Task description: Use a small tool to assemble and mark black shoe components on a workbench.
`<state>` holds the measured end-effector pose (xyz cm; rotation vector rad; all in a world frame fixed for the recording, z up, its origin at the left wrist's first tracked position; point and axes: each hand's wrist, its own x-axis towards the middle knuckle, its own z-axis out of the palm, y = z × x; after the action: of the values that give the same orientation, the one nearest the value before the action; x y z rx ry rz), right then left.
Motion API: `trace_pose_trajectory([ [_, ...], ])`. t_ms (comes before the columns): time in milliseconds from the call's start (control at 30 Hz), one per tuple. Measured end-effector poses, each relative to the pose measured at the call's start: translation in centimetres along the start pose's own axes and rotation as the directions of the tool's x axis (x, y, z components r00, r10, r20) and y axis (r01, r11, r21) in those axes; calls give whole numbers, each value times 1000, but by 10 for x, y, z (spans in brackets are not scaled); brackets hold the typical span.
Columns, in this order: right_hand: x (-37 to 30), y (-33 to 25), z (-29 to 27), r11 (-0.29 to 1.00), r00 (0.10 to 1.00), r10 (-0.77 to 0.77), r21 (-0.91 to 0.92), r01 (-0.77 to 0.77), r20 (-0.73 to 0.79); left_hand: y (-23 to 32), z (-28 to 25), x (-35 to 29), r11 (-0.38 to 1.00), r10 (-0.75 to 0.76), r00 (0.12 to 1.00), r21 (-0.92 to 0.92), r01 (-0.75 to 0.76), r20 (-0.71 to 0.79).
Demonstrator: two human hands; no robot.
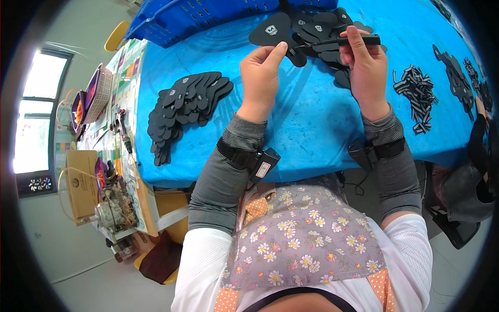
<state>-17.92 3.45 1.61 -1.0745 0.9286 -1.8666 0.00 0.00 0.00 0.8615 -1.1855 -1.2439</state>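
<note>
My left hand [262, 73] is closed, pinching a flat black rounded piece [271, 30] with a pale emblem at its narrow end. In my right hand [364, 67] is a black-handled tool [370, 40], gripped with the thumb on top. Its thin shaft points left toward the narrow end of the piece; whether the tip touches it I cannot tell. Behind and beneath the tool lies a heap of similar black pieces [318, 27]. Left of my left hand, more of these pieces lie overlapped in a curved stack [189, 99].
A blue plastic crate [202, 22] stands at the back on the blue table cover [306, 122]. To the right are a pile of small black-and-grey strips [416, 96] and another row of black pieces [457, 80]. At the far right sits another person [470, 182].
</note>
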Motion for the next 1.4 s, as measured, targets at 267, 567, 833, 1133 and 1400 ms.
trace_pose_trajectory([
  [267,3,6,-5,983,987,146,123,-136,-73,5,0,-2,1000,12,998,25,-13,63],
  [567,4,4,-5,974,980,176,157,-161,-89,4,2,-3,997,67,990,-33,-63,124],
  [833,3,3,-2,978,989,134,170,-120,-69,6,-1,-2,1000,19,988,0,-20,155],
  [1133,-6,6,8,923,912,382,-21,-383,148,4,7,-5,995,67,972,-89,-48,224],
  [1400,-5,4,8,964,960,265,6,-266,86,7,2,-3,1000,-14,984,0,14,176],
])
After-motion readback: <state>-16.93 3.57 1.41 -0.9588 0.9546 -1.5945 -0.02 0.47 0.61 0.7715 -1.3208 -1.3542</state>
